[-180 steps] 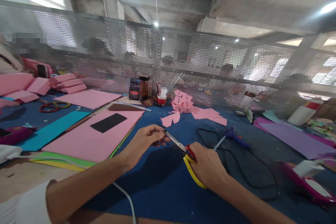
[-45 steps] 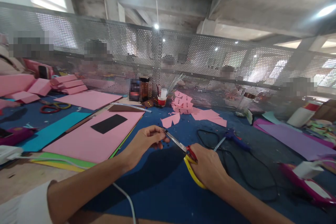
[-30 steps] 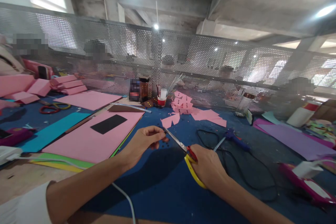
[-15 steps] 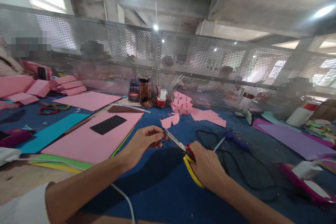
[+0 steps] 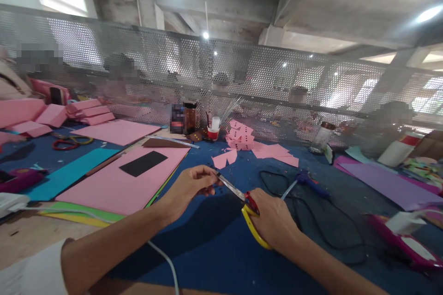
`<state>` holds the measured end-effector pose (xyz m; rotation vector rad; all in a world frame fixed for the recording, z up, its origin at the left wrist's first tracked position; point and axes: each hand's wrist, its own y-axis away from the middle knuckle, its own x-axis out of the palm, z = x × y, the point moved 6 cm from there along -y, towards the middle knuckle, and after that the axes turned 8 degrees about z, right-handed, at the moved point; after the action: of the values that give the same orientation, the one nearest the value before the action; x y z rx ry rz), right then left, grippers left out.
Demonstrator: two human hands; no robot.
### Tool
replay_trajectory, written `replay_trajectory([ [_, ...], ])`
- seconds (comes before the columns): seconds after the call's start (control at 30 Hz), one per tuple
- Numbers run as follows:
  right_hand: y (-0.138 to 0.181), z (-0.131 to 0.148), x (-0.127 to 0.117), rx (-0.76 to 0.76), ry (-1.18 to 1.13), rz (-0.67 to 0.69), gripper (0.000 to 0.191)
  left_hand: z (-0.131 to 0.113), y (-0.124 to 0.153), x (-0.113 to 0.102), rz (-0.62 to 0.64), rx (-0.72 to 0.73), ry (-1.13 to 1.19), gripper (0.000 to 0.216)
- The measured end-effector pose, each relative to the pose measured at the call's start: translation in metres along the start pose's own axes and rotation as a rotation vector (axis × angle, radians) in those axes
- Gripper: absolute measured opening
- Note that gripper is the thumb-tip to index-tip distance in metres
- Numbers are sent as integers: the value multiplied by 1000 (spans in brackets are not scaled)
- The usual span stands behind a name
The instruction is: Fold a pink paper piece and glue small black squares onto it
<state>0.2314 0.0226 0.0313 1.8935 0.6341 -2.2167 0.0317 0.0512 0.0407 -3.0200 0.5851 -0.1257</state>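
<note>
My left hand (image 5: pixel 198 185) is closed in a pinch, thumb against fingers, on a small black piece (image 5: pixel 217 173) that is mostly hidden by the fingertips. Scissors (image 5: pixel 254 226) with red and yellow handles are gripped in my right hand (image 5: pixel 275 219), blades pointing up and left. The blade tips meet the black piece right beside the left fingertips. Tiny dark bits lie on the blue table mat (image 5: pixel 207 249) beneath. Beyond the hands lie cut pink paper pieces (image 5: pixel 224 159) and a stack of pink pieces with black dots (image 5: pixel 240 136).
On the left, black paper (image 5: pixel 143 163) rests on a pink sheet (image 5: pixel 114 189). A blue glue gun (image 5: pixel 311 184) and its black cord lie to the right. Behind stand a cup (image 5: pixel 213 132) and a perforated metal screen (image 5: pixel 256 73). A white cable (image 5: pixel 166 260) crosses the front.
The scissor blades have turned slightly and look darker, their tips a little lower. Both hands stay in nearly the same place, with the same grips.
</note>
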Motion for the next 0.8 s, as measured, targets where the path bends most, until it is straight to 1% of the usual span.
replay_trajectory([
  [0.37, 1, -1, 1, 5, 6, 5, 8, -1, 0, 1, 8, 3, -17, 13],
  [0.63, 1, -3, 2, 20, 3, 32, 6, -3, 1, 2, 0, -8, -10, 16],
  [0.8, 0, -4, 2, 40, 10, 60, 8, 0, 0, 0, -8, -12, 10, 16],
])
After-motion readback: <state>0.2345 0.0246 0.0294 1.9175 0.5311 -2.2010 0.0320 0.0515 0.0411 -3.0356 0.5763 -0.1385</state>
